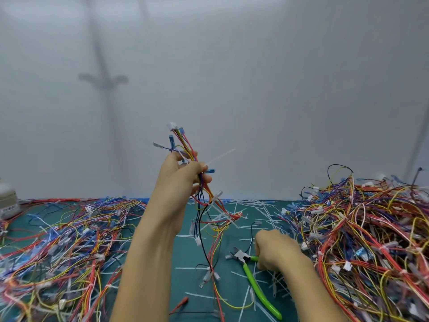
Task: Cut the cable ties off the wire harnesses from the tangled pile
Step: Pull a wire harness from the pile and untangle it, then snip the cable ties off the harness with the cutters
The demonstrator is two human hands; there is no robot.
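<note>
My left hand [183, 180] is raised above the table and grips a wire harness [204, 205] of red, yellow, black and purple wires that dangles down to the mat. A white cable tie [219, 156] sticks out to the right from the bundle just above my fingers. Another white tie [217, 196] wraps the bundle lower down. My right hand [276, 249] rests low on the mat, fingers curled round one green handle of the cutters [255, 278], whose jaws point up and left. The other handle lies on the mat.
A tall tangled pile of harnesses [362, 240] fills the right side. A flatter spread of wires [65, 240] covers the left. Cut white ties [253, 205] litter the green mat [185, 256] between them. A grey-white wall stands behind, and a pale object [7, 198] sits at far left.
</note>
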